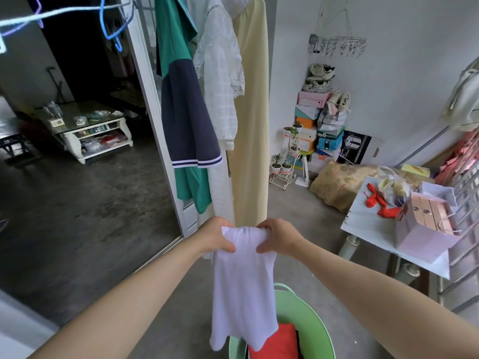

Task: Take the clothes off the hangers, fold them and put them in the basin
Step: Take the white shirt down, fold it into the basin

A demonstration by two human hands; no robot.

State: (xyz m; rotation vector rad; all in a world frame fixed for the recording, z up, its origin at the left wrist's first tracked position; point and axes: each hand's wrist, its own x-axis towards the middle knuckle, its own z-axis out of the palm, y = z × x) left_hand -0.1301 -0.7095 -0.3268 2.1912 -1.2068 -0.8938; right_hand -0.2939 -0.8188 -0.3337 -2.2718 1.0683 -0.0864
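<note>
A white ribbed garment [242, 288] hangs down in front of me, held by its top edge. My left hand [216, 235] pinches its left corner and my right hand [278, 237] pinches its right corner, close together. Below it stands the green basin [308, 314] on the floor, with a folded red piece [280, 343] inside. The garment's lower end covers part of the basin. Above, a green and navy top [186, 112], a white lace blouse [223, 73] and pale yellow trousers [250, 125] hang side by side. Empty blue and purple hangers [111, 24] hang at upper left.
A small table [363, 218] with a pink paper bag [425, 226] and red items stands at right. Shoe boxes [316, 130] and a plant stand [287, 156] fill the far corner. A sliding door frame [155, 125] opens onto a dark room at left.
</note>
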